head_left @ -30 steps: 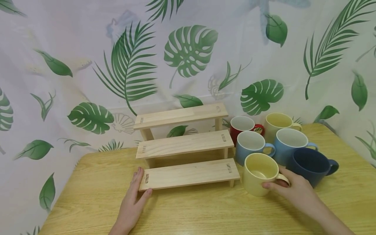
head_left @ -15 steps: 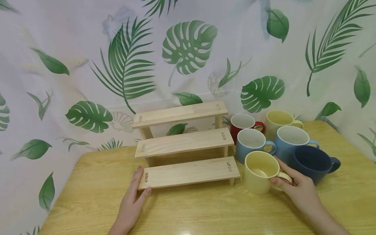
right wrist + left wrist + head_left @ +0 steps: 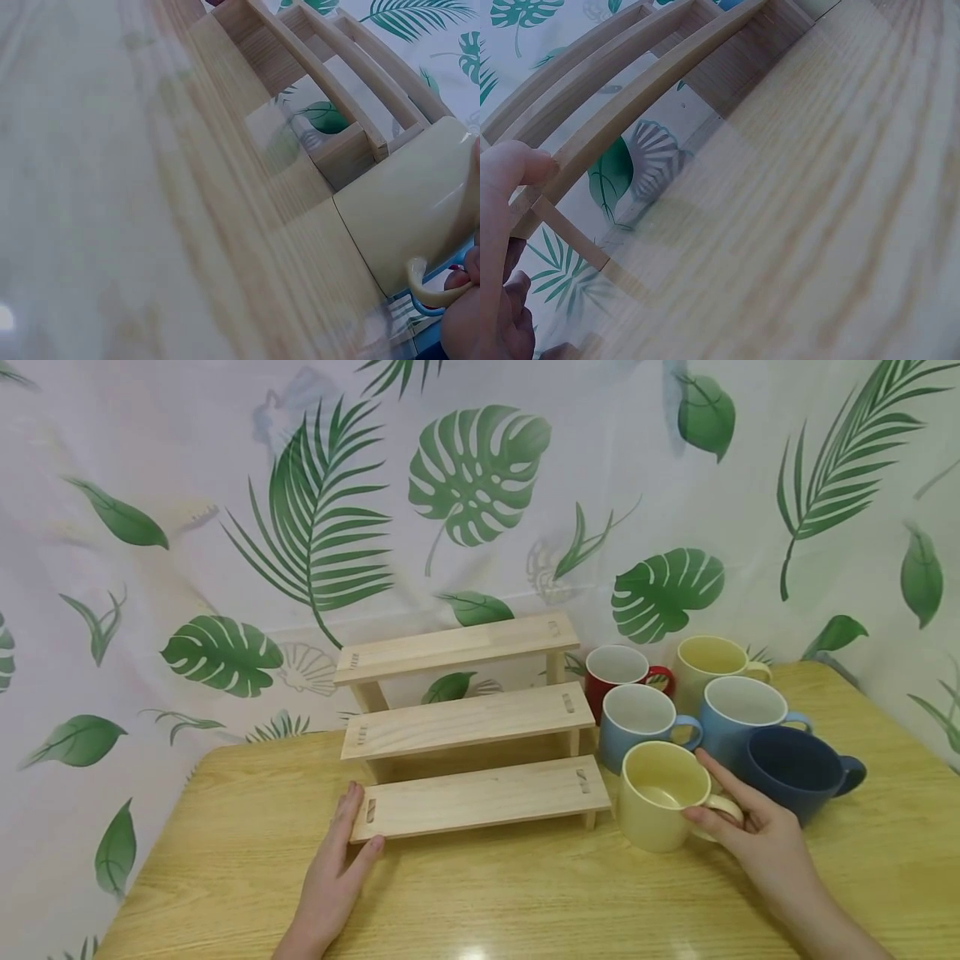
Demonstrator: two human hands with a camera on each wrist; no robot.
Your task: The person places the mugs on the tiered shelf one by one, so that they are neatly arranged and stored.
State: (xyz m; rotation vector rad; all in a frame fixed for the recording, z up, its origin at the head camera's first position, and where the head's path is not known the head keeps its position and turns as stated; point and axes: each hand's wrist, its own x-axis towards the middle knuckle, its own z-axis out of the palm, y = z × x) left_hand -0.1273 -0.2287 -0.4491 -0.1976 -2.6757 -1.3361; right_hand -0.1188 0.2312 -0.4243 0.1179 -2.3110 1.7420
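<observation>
From my remote seat, I have the front yellow mug standing upright on the desk, just off the right end of the lowest board of the wooden rack. I cannot tell whether mug and board touch. The mug's mouth faces up and its handle points to my right.

My right hand pinches that handle, thumb on the near side, with the index finger reaching along the mug's side toward the rim; the right wrist view shows fingertips at the handle's loop.

My left hand grips the rack by its lower left corner, the thumb on the board's front edge and the other fingers around the left end. The rack has three boards rising like steps toward the back, each carried on short uprights.

Beyond the mug I hold, more mugs crowd together, all mouth up with handles to the right. The small light-blue mug is just behind it, the large light-blue mug sits further right, and the navy mug is near my right hand. Behind these are the red mug and the rear yellow mug. A white cloth printed with green leaves hangs behind the desk.
</observation>
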